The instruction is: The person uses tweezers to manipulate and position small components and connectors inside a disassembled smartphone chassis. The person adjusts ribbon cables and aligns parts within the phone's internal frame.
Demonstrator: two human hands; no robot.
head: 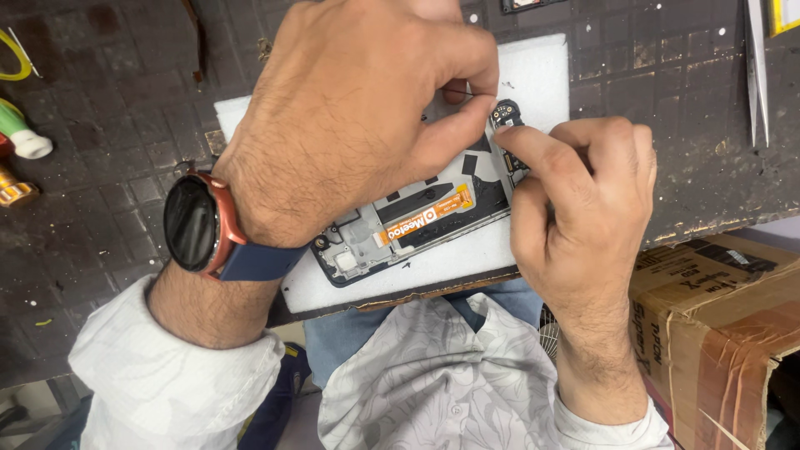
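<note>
Nearest the camera, the person's pale leaf-patterned shirt (433,375) and blue trousers fill the bottom edge, with a brown taped cardboard box (717,325) at the right, beside the knee. Just beyond, a white foam pad (467,258) lies on the dark, worn, grid-patterned desk (108,125), and on it rests the opened black smartphone frame with its back cover off (400,221), inner metal plates and an orange flat ribbon cable (425,217) exposed.

As a judgement from how it lies: the phone is already opened and stripped to its inner frame, and the work now sits at its far end, around a small black round-lensed camera module (505,115). Whether that part is being seated or lifted out cannot be told; no back cover is visible nearby, so closing up appears still to come.

The left hand (350,125), with a round dark wristwatch on a navy strap (196,223), arches over the frame. Its fingers (454,129) are curled nearly closed, thumb and forefinger pinched together at the module's edge; what they grip, if anything, is hidden. The right hand (583,217) is drawn into a loose fist, its forefinger bent and its tip pressing at the frame just beside the module.

Farther off, metal tweezers (757,75) lie at the right, and a green-and-white capped bottle (23,133) stands at the left edge.
</note>
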